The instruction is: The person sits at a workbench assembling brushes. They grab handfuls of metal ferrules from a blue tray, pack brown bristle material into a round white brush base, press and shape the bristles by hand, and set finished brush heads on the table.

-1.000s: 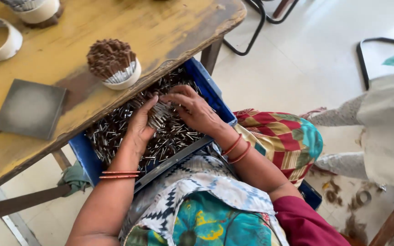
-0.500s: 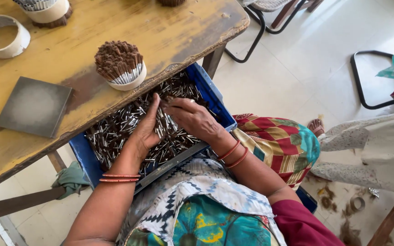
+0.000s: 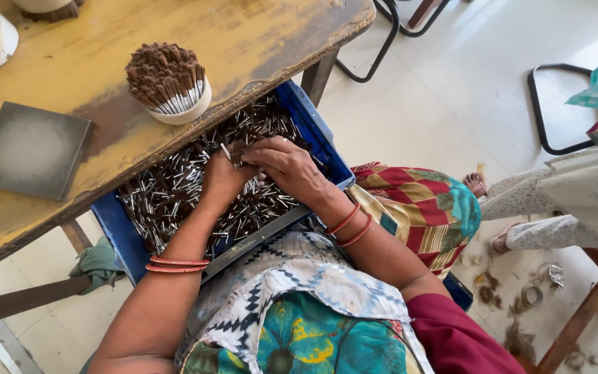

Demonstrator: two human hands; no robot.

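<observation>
Your left hand and right hand met over the blue crate on your lap, fingers pinched together on a small bunch of sticks. The crate held thin, silvery, brown-tipped sticks in a loose heap, its far part hidden under the worn yellow counter. A cup of upright sticks stood just beyond.

A heap of short silver metal sticks with dark brown tips lies jumbled inside a blue plastic crate tucked under the table edge; a small bunch sits gathered upright between both hands
</observation>
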